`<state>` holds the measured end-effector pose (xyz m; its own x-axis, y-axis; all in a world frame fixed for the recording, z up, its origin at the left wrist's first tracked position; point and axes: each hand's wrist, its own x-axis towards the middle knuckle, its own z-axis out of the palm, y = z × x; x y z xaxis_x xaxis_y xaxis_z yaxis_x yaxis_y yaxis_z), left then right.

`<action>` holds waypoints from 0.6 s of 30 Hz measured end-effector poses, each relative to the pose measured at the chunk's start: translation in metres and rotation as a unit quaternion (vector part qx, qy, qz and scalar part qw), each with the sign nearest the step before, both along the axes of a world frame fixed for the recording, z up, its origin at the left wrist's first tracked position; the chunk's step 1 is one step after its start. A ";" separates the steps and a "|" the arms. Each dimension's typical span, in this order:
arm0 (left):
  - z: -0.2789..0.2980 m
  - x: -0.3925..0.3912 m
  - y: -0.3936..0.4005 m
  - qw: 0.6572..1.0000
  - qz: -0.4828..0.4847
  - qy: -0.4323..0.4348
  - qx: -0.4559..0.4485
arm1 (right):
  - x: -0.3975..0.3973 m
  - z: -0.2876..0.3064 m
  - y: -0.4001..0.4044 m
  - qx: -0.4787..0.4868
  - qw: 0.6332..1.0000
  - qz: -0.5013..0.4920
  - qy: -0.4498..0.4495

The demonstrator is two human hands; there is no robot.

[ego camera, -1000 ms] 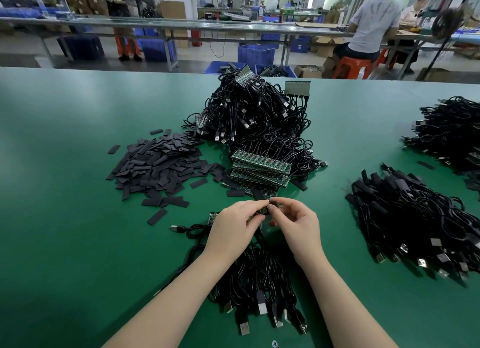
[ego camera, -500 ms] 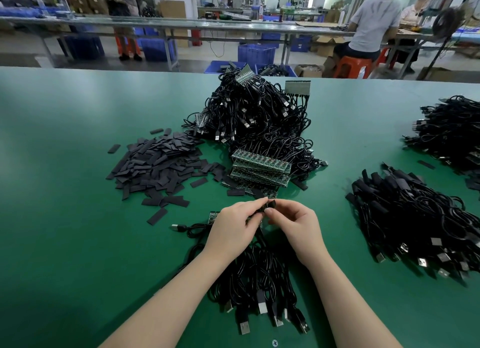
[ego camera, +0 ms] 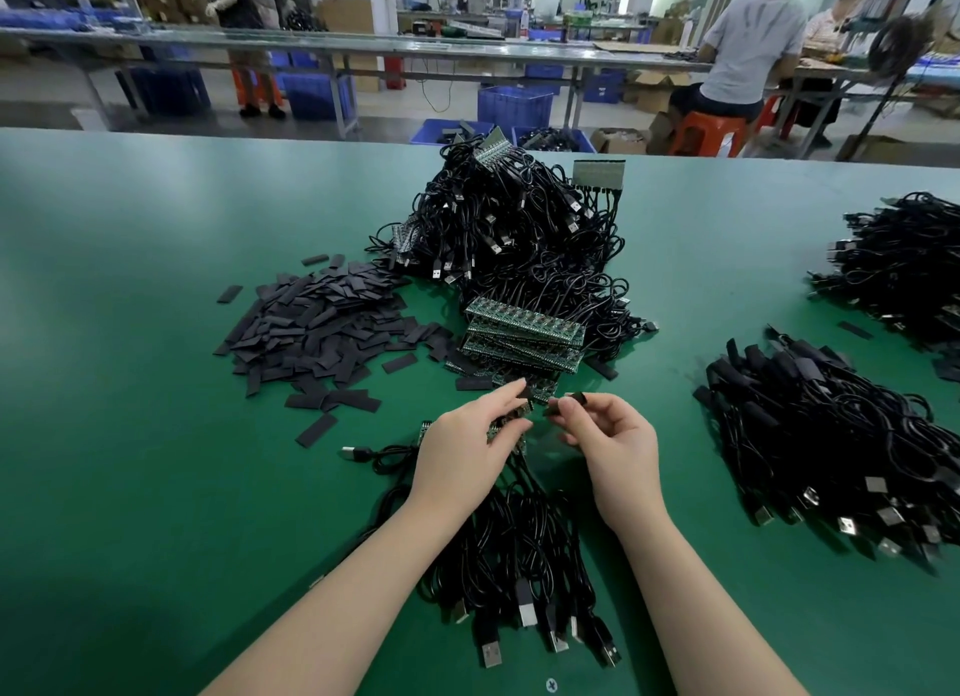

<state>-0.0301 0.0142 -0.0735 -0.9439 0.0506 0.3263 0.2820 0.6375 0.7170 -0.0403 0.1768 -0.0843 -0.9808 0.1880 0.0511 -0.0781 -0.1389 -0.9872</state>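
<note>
My left hand (ego camera: 467, 446) pinches a small green circuit board (ego camera: 511, 419) joined to a black USB cable, just above the green table. My right hand (ego camera: 610, 446) pinches a short black sleeve piece (ego camera: 566, 403) a little to the right of the board, and a small gap separates the two. Under my wrists lies a bundle of black USB cables (ego camera: 524, 565) with their plugs toward me. Right behind my fingers sits a stack of green circuit board strips (ego camera: 524, 331).
A heap of flat black sleeve pieces (ego camera: 317, 326) lies at the left. A tall tangle of black cables (ego camera: 514, 227) rises behind the boards. Two more cable piles (ego camera: 831, 435) lie at the right. People sit at benches beyond the table's far edge.
My hands were pressed together at the board. They have drawn apart, and my right hand now holds the black sleeve piece clear of the board.
</note>
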 end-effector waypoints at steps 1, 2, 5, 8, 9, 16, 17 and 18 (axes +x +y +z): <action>-0.001 -0.001 0.000 1.000 0.001 -0.002 -0.011 | 0.000 0.000 -0.001 -0.004 1.000 0.005 0.002; -0.001 -0.002 0.000 1.000 0.003 -0.004 -0.020 | 0.001 0.001 -0.001 -0.010 1.000 0.009 0.003; -0.002 -0.004 0.000 1.000 0.004 -0.012 -0.028 | 0.001 0.001 -0.003 -0.020 1.000 0.018 0.003; -0.003 -0.004 0.000 0.999 -0.003 -0.015 -0.038 | 0.001 0.002 -0.004 -0.025 0.999 0.024 0.009; -0.003 -0.003 0.000 0.999 -0.006 -0.016 -0.044 | 0.001 0.002 -0.004 -0.026 0.999 0.026 0.014; 0.000 -0.003 0.001 0.998 -0.009 -0.016 -0.068 | 0.001 0.002 -0.005 -0.025 0.999 0.031 0.028; 0.000 -0.003 0.001 0.997 -0.010 -0.016 -0.069 | 0.001 0.002 -0.005 -0.023 0.999 0.032 0.030; 0.000 -0.003 0.001 0.997 -0.010 -0.016 -0.069 | 0.001 0.002 -0.004 -0.021 0.999 0.034 0.031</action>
